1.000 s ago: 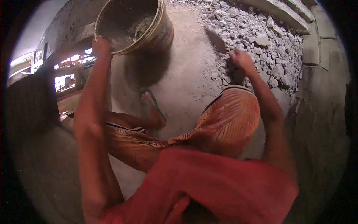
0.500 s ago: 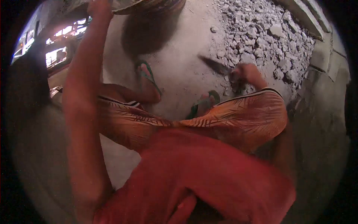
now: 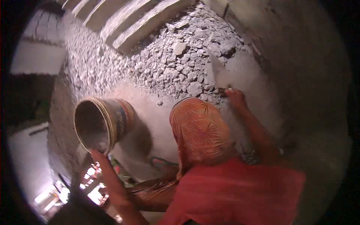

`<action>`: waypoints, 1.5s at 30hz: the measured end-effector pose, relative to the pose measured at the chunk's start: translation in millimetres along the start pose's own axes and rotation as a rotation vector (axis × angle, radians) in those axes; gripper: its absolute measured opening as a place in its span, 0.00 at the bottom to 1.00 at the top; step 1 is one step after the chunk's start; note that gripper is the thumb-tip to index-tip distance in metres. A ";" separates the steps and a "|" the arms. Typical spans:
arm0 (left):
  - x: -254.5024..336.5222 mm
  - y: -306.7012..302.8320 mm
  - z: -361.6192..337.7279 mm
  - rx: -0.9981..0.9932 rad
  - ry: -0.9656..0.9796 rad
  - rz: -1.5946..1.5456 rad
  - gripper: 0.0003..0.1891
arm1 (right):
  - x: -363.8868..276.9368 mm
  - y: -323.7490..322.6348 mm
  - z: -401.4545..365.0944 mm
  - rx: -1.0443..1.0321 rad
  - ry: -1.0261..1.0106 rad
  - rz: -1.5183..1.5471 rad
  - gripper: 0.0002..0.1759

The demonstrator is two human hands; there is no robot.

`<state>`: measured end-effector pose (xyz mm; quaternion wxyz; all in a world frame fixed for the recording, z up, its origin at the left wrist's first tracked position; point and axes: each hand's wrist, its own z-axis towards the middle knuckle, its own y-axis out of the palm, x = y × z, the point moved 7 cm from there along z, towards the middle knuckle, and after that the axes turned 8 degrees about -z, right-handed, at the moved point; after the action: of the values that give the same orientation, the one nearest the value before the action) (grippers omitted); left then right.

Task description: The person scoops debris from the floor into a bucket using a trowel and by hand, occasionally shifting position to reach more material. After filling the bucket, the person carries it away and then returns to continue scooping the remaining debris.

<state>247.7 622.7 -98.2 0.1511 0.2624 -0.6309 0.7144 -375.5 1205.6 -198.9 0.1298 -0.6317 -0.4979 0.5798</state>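
A bucket [image 3: 122,116] is tipped with its open mouth toward the left of the view, some pale dust showing inside. My left hand [image 3: 99,156] is closed on its rim at the lower edge. On the other side, my right hand [image 3: 236,97] grips the handle of a trowel [image 3: 218,69], whose pale, blurred blade points away from me over the edge of the rubble. Broken grey rubble [image 3: 180,71] lies spread just beyond my knee and the trowel.
Long concrete pieces [image 3: 140,24] lie across the rubble at the top. Dusty floor [image 3: 161,123] stretches between the bucket and my knee. A sandalled foot shows partly below the bucket. Bright gaps [image 3: 95,193] light the lower left.
The view has swung, bringing the whole bucket and more rubble into sight. My right hand and the trowel have moved to the rubble's right edge, the blade now pointing away from me.
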 end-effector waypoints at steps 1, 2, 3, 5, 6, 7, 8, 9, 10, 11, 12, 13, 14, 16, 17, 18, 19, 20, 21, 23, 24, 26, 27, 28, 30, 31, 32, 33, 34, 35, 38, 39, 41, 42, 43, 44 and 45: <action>8.6 4.9 -33.2 0.088 -0.503 -0.555 0.18 | 46.3 -6.2 -8.2 0.019 0.245 -0.027 0.18; 3.3 12.5 -15.0 -0.122 -0.183 -0.536 0.18 | 85.8 -11.9 -16.3 0.080 0.307 0.065 0.21; -6.6 16.8 -12.7 -0.115 -0.277 -0.609 0.19 | 125.3 -15.0 -20.5 0.143 0.362 0.145 0.24; -27.2 24.4 -10.0 -0.078 -0.467 -0.756 0.23 | 192.7 -13.0 -7.9 0.330 0.339 0.091 0.22; -29.5 16.2 -1.7 -0.086 -0.402 -0.568 0.21 | 215.4 -8.5 -2.2 0.424 0.326 0.067 0.21; -24.5 15.7 3.8 -0.096 -0.333 -0.381 0.21 | 237.5 -4.1 3.1 0.518 0.313 0.040 0.20; 14.3 16.5 -42.1 -0.003 -0.500 -0.772 0.21 | 257.7 14.1 17.1 0.372 0.251 0.356 0.19; 32.0 19.0 -53.0 -0.011 -0.498 -0.777 0.21 | 241.4 25.1 37.9 0.196 0.274 0.090 0.19; 43.4 18.7 -59.3 -0.023 -0.475 -0.805 0.20 | 223.6 36.0 57.3 0.026 0.255 -0.179 0.19; 46.8 15.7 -61.5 -0.027 -0.454 -0.830 0.20 | 183.7 40.9 73.3 0.110 0.379 -0.417 0.17; 36.3 15.9 -56.0 -0.013 -0.460 -0.832 0.20 | 135.7 43.0 85.7 0.171 0.526 -0.635 0.16; 27.1 23.1 -40.6 -0.149 -0.370 -0.810 0.20 | 124.6 39.6 77.8 0.494 0.722 -0.214 0.14; 19.0 25.9 -31.6 -0.282 -0.281 -0.779 0.20 | 130.5 56.0 101.1 0.477 0.704 -0.218 0.14; 5.2 20.7 -15.8 -0.292 0.017 -0.308 0.19 | 122.8 94.5 162.9 0.628 0.155 -0.749 0.12; -6.0 22.1 -3.1 -0.276 0.201 -0.205 0.18 | 112.2 93.3 168.4 0.519 0.047 -1.094 0.10; -13.9 24.8 -5.8 -0.263 -0.092 -0.455 0.18 | 127.6 86.8 187.9 0.351 0.017 -1.096 0.10; -18.0 25.5 -15.3 -0.166 -0.379 -0.716 0.17 | 143.3 80.8 205.4 0.182 -0.011 -1.080 0.09; -33.4 17.3 7.5 -0.149 -0.138 -0.400 0.16 | 163.0 88.5 228.6 -0.053 0.068 -0.732 0.09; -52.8 9.4 29.6 -0.062 0.076 -0.062 0.15 | 137.2 106.9 231.8 -0.077 0.023 -0.736 0.09; -22.1 2.5 6.3 0.044 0.299 0.442 0.15 | 77.1 116.2 220.5 -0.037 -0.159 -0.857 0.10; -13.2 -2.2 -5.0 0.028 0.225 0.399 0.15 | 53.4 116.6 205.3 -0.014 -0.239 -0.914 0.10; 20.6 -0.9 -18.5 0.004 0.099 0.286 0.15 | 1.7 118.3 196.8 0.065 -0.387 -1.018 0.12; 30.3 -1.0 -23.7 -0.008 0.040 0.231 0.15 | -12.6 131.5 200.0 0.067 -0.405 -1.019 0.12; 29.0 -1.7 -27.0 -0.022 -0.017 0.178 0.15 | -13.6 143.9 202.5 0.123 -0.339 -0.726 0.13; -12.2 -1.2 -7.0 0.094 0.016 0.219 0.16 | -53.5 169.5 190.2 0.062 -0.320 -0.615 0.14; -31.3 0.2 6.9 0.141 0.046 0.235 0.16 | -92.4 181.8 179.3 -0.043 -0.366 -0.796 0.14; -48.3 1.5 19.5 0.190 0.075 0.250 0.17 | -93.0 218.8 193.9 -0.087 -0.452 -0.695 0.14; -60.4 5.6 27.6 0.125 0.175 0.334 0.17 | -113.0 207.1 189.2 0.262 -0.162 -0.200 0.13; -48.6 11.6 26.0 0.093 0.236 0.369 0.17 | -145.7 227.3 193.1 0.112 -0.254 -0.398 0.14; -36.3 17.7 24.0 0.063 0.299 0.403 0.17 | -171.4 238.0 194.5 0.015 -0.342 -0.502 0.14; -40.3 25.5 5.9 0.032 -0.320 -0.836 0.19 | -206.1 252.7 198.3 -0.043 -0.429 -0.559 0.14; -34.3 25.4 13.8 0.022 -0.314 -0.840 0.19 | -205.6 252.4 201.3 -0.018 -0.452 -0.551 0.15; -37.7 7.2 30.7 0.021 -0.317 -0.566 0.21 | -196.3 239.6 202.0 0.129 -0.528 -0.500 0.15; -35.9 2.8 50.8 -0.091 -0.120 -0.127 0.21 | -209.7 193.9 173.7 0.033 -0.464 -0.434 0.14; -34.3 -1.9 68.6 -0.113 0.097 0.310 0.21 | -228.2 142.0 140.2 -0.055 -0.393 -0.371 0.14; -49.4 4.1 78.1 -0.146 -0.136 -0.120 0.20 | -212.9 136.2 148.3 0.125 -0.655 -0.561 0.12; -60.8 13.3 84.1 -0.183 -0.361 -0.550 0.20 | -184.2 121.4 156.0 0.212 -0.828 -0.578 0.11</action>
<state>305.6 545.1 -137.9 0.2469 0.5302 -0.6146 0.5293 -420.9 940.4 -223.6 0.1401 -0.1689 -0.6002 0.7691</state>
